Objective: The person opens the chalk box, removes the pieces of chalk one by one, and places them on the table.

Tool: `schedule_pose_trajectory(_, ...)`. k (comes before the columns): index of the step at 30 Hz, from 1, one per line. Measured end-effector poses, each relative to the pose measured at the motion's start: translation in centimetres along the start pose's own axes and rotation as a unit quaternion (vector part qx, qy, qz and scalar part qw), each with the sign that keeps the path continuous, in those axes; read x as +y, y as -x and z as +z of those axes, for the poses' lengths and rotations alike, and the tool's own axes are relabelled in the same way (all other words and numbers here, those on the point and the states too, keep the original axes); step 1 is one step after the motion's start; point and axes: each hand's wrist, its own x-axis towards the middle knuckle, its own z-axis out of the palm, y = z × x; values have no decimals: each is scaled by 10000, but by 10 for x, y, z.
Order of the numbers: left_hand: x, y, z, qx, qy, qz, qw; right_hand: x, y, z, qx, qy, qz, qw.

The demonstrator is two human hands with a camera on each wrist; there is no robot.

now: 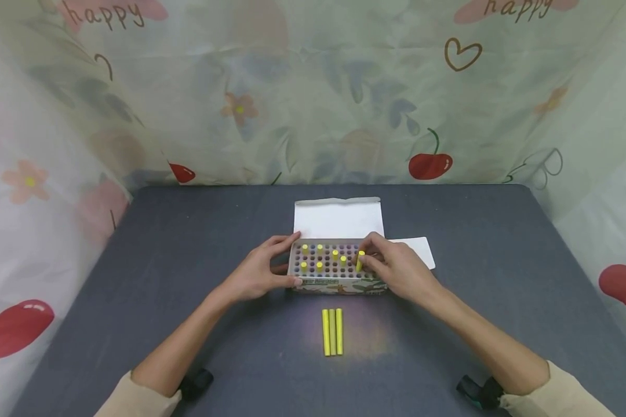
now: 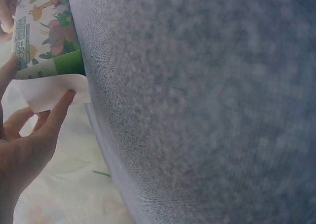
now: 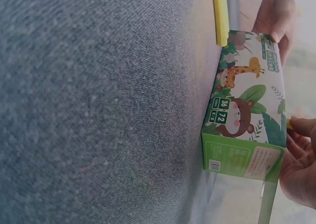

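Observation:
An opened cardboard box (image 1: 339, 286) with animal drawings holds a tray (image 1: 313, 258) full of round holes. Several yellow chalk-like sticks stand in holes, their tops showing. My left hand (image 1: 261, 267) grips the box's left end, thumb at the front corner and fingers toward the back. In the left wrist view, a fingertip of that hand touches a white end flap (image 2: 52, 88). My right hand (image 1: 396, 263) pinches a yellow chalk-like stick (image 1: 360, 262) upright over the right part of the tray; its lower end is hard to make out.
Three yellow sticks (image 1: 332, 332) lie side by side on the dark grey table (image 1: 229, 359) in front of the box. The white lid (image 1: 339, 217) is folded back behind it, and a side flap (image 1: 417, 249) sticks out right. A patterned curtain (image 1: 313, 116) encloses the table.

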Motion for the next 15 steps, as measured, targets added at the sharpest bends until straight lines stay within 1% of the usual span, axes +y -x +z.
schedule_pose_trajectory(5,0,1,0,16,-21,-18,10000,0,0,2,35,-181,38,9998)
schedule_pose_trajectory(15,-1,1,1,14,-27,-2,10000,2,1,4,137,-909,109,9957)
